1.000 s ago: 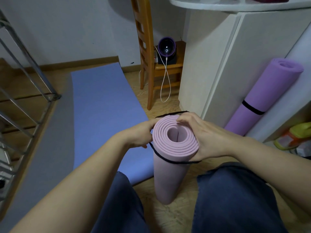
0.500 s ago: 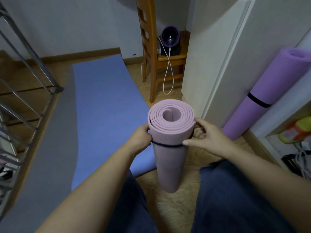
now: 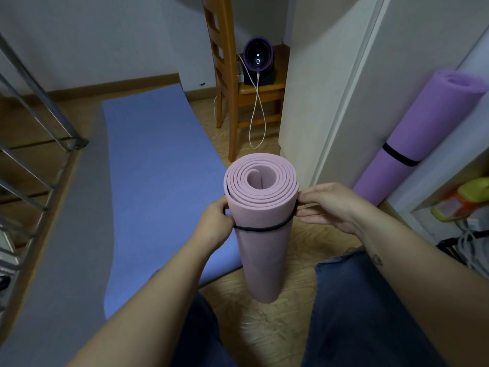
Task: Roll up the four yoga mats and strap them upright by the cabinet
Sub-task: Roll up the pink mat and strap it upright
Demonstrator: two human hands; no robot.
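I see the rolled pink yoga mat (image 3: 262, 247) standing upright on the wooden floor (image 3: 264, 335), between my knees, just in front of the white cabinet (image 3: 330, 88). A black strap (image 3: 260, 229) goes around its upper part. My left hand (image 3: 215, 225) grips the roll on its left side at the level of the strap, with the fingers curled behind it. My right hand (image 3: 328, 205) pinches the strap on the right side between thumb and fingers. A strapped purple mat (image 3: 423, 128) leans against the cabinet on the right. A blue mat (image 3: 158, 168) and a grey mat (image 3: 66, 247) lie flat on the floor to the left, near a wooden chair (image 3: 225, 75).
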